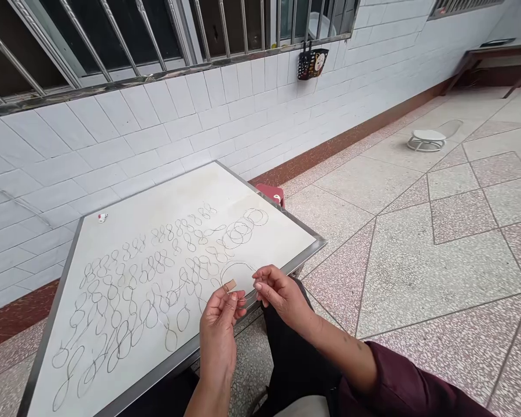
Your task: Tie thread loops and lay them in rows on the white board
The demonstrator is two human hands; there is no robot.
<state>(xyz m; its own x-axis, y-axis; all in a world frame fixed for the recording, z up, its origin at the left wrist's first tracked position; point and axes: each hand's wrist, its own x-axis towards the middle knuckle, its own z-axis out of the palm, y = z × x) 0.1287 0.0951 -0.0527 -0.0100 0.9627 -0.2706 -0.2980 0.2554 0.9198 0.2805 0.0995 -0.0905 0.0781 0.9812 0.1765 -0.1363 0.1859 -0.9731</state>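
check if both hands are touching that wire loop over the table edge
Touching. The head view shows the left hand and right hand each pinching the wire loop at its lower ends, above the table.

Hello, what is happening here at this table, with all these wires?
A seated person holds a thin wire loop between both hands, left hand and right hand, at the near edge of a white metal-rimmed table. Many bent wire shapes, loops and figure-eights, lie in rows on it. A bandage wraps the left thumb.
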